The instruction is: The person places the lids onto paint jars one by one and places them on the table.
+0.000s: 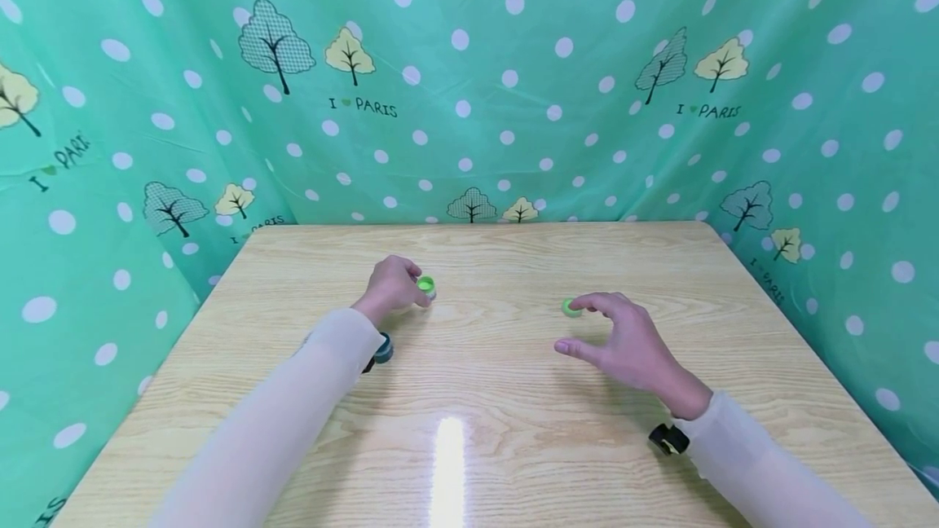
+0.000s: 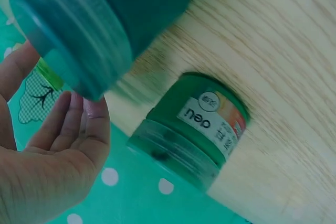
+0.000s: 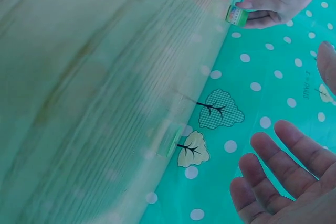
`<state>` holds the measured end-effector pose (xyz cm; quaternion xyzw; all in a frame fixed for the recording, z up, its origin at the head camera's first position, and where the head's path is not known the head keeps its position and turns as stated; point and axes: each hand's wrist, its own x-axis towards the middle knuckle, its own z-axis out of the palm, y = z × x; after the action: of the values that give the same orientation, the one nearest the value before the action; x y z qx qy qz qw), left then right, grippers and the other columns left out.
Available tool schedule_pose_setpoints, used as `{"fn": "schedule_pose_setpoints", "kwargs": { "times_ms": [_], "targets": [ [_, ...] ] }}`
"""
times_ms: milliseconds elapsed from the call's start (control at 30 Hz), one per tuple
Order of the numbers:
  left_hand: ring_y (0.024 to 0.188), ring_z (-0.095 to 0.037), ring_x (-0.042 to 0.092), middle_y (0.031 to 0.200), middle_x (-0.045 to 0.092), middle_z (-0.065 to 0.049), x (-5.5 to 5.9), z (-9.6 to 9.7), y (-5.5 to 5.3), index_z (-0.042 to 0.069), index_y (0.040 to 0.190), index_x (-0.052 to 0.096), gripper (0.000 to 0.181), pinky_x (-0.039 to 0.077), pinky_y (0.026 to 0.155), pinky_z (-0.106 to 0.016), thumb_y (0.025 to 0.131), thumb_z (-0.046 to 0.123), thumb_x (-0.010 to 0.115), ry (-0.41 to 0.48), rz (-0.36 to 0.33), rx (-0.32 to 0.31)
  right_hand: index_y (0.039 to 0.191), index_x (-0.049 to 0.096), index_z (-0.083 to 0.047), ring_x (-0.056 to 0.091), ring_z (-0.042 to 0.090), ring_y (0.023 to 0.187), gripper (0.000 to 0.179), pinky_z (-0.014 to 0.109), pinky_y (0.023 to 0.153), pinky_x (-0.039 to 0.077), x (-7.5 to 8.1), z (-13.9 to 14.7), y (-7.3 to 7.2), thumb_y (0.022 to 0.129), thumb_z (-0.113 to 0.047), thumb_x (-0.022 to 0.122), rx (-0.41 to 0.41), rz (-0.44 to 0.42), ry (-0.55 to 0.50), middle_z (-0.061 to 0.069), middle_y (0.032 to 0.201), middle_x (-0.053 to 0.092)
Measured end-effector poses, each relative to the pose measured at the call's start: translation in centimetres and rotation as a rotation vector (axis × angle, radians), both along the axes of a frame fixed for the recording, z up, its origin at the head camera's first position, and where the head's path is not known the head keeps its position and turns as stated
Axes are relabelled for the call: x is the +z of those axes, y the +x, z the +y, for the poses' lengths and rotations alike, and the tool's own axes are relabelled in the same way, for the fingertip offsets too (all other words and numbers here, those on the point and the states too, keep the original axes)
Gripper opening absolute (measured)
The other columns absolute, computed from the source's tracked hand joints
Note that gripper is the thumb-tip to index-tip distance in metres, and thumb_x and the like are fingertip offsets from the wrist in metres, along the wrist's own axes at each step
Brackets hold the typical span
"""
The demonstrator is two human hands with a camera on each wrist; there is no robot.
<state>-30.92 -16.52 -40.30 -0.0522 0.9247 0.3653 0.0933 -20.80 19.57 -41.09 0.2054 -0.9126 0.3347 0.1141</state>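
Note:
My left hand [image 1: 393,283] reaches to the left-centre of the wooden table, thumb and fingers round a small bright green jar [image 1: 426,287] with a pale label. The jar stands upright with its top uncovered, as the head view shows. To the right, a small round green lid [image 1: 570,307] lies on the table. My right hand [image 1: 632,339] hovers beside it, thumb and fingers spread apart, holding nothing; the index fingertip overlaps the lid's edge in the head view. In the right wrist view those fingers [image 3: 294,161] appear apart from the lid [image 3: 172,142].
A dark teal jar [image 1: 384,348] stands right by my left wrist. In the left wrist view, a large teal jar [image 2: 152,14] and a green jar labelled "deli" [image 2: 215,103] stand close by. A green dotted curtain [image 1: 506,96] hangs behind the table and along its sides.

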Motion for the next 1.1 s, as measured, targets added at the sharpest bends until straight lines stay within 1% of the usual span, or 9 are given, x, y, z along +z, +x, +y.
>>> {"fn": "schedule_pose_setpoints", "kwargs": {
  "times_ms": [200,333,433,600,767,867,1100],
  "targets": [
    [0.116,-0.033,0.059,0.128,0.063,-0.018,-0.2,0.4,-0.1,-0.002,0.129,0.064,0.061,0.049,0.102,-0.044,0.075,0.007,0.090,-0.041,0.005,-0.005,0.123,0.070,-0.012,0.062,0.032,0.118,0.060,0.056,0.097,0.050,0.2,0.0,0.1,0.077,-0.046,0.090,-0.004,-0.004,0.004,0.004,0.122,0.070],
    [0.114,-0.033,0.060,0.127,0.064,-0.018,-0.4,0.5,-0.2,-0.003,0.130,0.064,0.060,0.050,0.100,-0.045,0.077,0.009,0.089,-0.061,0.000,-0.008,0.122,0.070,-0.012,0.062,0.032,0.118,0.061,0.056,0.097,0.050,0.2,0.0,0.1,0.077,-0.046,0.090,-0.004,-0.005,0.008,0.004,0.122,0.070],
    [0.112,-0.032,0.061,0.125,0.065,-0.018,-0.5,0.7,-0.2,-0.003,0.129,0.066,0.056,0.051,0.098,-0.044,0.079,0.010,0.088,-0.082,0.003,-0.010,0.122,0.070,-0.012,0.062,0.033,0.117,0.060,0.056,0.097,0.050,0.1,0.0,0.0,0.077,-0.046,0.090,-0.001,-0.007,0.008,0.004,0.122,0.070],
    [0.107,-0.031,0.063,0.118,0.067,-0.017,-0.5,0.9,0.0,-0.003,0.123,0.070,0.048,0.053,0.094,-0.042,0.081,0.012,0.087,-0.098,0.024,0.005,0.122,0.070,-0.011,0.063,0.034,0.116,0.059,0.056,0.096,0.050,0.0,0.0,0.0,0.077,-0.044,0.090,0.009,-0.006,0.004,0.005,0.122,0.070],
    [0.101,-0.029,0.063,0.114,0.068,-0.016,-0.3,1.0,0.2,-0.002,0.119,0.071,0.044,0.054,0.088,-0.039,0.082,0.016,0.087,-0.112,0.027,0.004,0.122,0.070,-0.011,0.063,0.034,0.116,0.059,0.056,0.096,0.050,-0.1,-0.1,-0.1,0.077,-0.044,0.090,0.011,-0.005,0.008,0.005,0.123,0.070],
    [0.098,-0.027,0.063,0.112,0.068,-0.014,-0.1,1.1,0.3,-0.001,0.118,0.072,0.042,0.054,0.083,-0.036,0.082,0.016,0.087,-0.105,0.021,0.002,0.123,0.070,-0.012,0.062,0.034,0.117,0.060,0.056,0.097,0.050,-0.1,0.0,-0.1,0.077,-0.045,0.089,0.004,-0.012,0.012,0.005,0.124,0.070],
    [0.092,-0.024,0.064,0.110,0.066,-0.014,0.6,1.7,0.8,-0.001,0.112,0.072,0.037,0.057,0.078,-0.032,0.080,0.009,0.088,-0.032,0.025,-0.017,0.125,0.069,-0.009,0.061,0.033,0.119,0.063,0.058,0.097,0.049,-0.1,0.1,-0.3,0.078,-0.046,0.089,-0.004,-0.031,0.014,0.007,0.122,0.069]
  ]
}}
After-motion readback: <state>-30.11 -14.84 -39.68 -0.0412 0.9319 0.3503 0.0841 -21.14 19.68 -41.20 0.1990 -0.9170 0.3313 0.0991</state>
